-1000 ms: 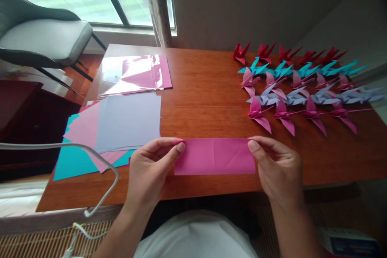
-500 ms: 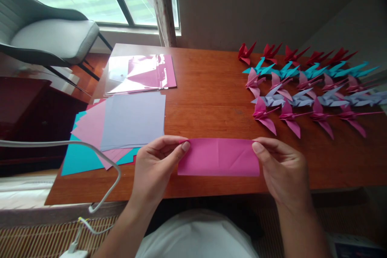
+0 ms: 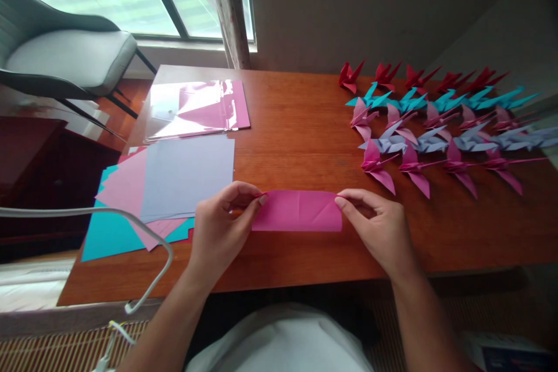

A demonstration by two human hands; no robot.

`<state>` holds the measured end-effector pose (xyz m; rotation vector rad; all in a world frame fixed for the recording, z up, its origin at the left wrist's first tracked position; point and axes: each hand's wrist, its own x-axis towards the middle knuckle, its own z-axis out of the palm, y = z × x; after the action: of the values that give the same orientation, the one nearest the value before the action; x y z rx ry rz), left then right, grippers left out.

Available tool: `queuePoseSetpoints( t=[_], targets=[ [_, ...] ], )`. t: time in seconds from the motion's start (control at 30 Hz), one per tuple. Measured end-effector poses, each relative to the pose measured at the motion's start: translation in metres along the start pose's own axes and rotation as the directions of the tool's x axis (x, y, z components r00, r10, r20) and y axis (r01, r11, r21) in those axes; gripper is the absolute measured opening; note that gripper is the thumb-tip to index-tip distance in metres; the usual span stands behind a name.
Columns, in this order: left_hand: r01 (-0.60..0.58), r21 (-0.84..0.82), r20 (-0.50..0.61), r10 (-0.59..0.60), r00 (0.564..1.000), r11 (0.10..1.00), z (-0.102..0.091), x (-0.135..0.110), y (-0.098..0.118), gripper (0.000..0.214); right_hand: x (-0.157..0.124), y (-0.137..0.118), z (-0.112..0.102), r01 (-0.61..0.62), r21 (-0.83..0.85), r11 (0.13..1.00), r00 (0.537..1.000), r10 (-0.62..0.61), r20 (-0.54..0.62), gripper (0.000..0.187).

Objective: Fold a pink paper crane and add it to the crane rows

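Observation:
A magenta paper [image 3: 299, 211], folded into a long rectangle with crease lines, lies over the near part of the wooden table [image 3: 300, 122]. My left hand [image 3: 220, 229] pinches its left end between thumb and fingers. My right hand [image 3: 377, 226] pinches its right end the same way. Both hands rest low over the table, close to its front edge.
A stack of lilac, pink and teal sheets [image 3: 174, 180] lies left of my hands, with a clear plastic sleeve [image 3: 196, 107] behind it. Rows of folded paper cranes [image 3: 436, 122] fill the right side. A white cable [image 3: 143, 232] curves at the left edge. A grey chair [image 3: 65, 58] stands by the window.
Both hands have moved the paper a little farther onto the table. The hands have come closer together and the paper looks shorter from end to end.

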<state>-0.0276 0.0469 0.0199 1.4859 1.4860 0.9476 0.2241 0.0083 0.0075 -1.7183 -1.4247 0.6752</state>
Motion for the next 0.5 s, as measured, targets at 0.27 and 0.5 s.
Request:
queuePoseSetpoints(
  t=[0.27,0.5],
  targets=[
    [-0.291,0.483,0.106,0.275,0.956,0.826,0.006,0.009,-0.001,0.008,0.014,0.009,0.009,0.207,-0.281,0.937,0.978,-0.197,0.065,0.012],
    [-0.266,0.411,0.112,0.241,0.964,0.872,0.004,0.013,-0.005,0.011,0.020,0.011,0.010,0.212,-0.210,0.955,0.977,-0.208,0.039,0.013]
  ],
)
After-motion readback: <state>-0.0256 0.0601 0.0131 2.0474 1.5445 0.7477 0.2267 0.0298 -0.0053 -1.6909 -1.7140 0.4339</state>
